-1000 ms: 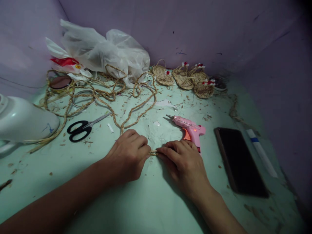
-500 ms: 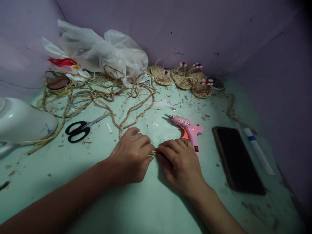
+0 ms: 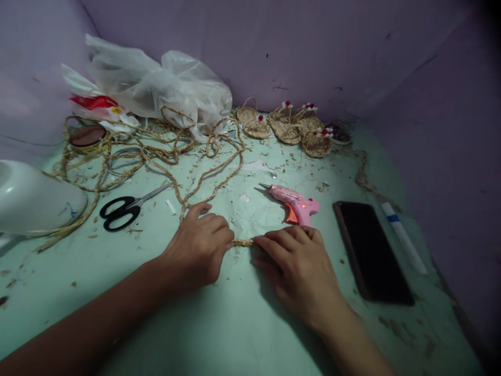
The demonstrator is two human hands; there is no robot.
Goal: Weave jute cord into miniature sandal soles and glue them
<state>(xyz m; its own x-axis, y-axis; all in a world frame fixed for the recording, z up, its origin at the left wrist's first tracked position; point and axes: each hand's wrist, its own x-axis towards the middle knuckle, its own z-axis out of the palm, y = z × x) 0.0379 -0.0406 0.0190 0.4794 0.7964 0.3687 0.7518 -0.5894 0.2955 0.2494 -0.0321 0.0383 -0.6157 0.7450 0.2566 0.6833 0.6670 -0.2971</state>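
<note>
A short straight stretch of braided straw cord (image 3: 243,243) shows between my two hands, low over the green tabletop. My left hand (image 3: 201,245) is closed on it with bent fingers, and the rest of the cord runs up from behind this hand into loose loops. At the other side, my right hand (image 3: 299,261) has its fingertips on the cord; its thumb sits a little lower, apart from the index finger. Whatever lies under the right fingers is hidden. Just beyond that hand rests a pink glue gun (image 3: 293,200), its small light glowing orange and its handle partly covered.
Black-handled scissors (image 3: 123,211) lie left, beside a white container (image 3: 43,196). A phone (image 3: 371,253) and a white stick with a blue band (image 3: 403,235) are at right. Along the wall stand a plastic bag (image 3: 156,83) and several woven pieces with beads (image 3: 316,143). Straw scraps litter the table.
My left hand has moved left, away from my right hand, so more cord shows between them. My right thumb has come away from the index finger. The whole view has shifted slightly.
</note>
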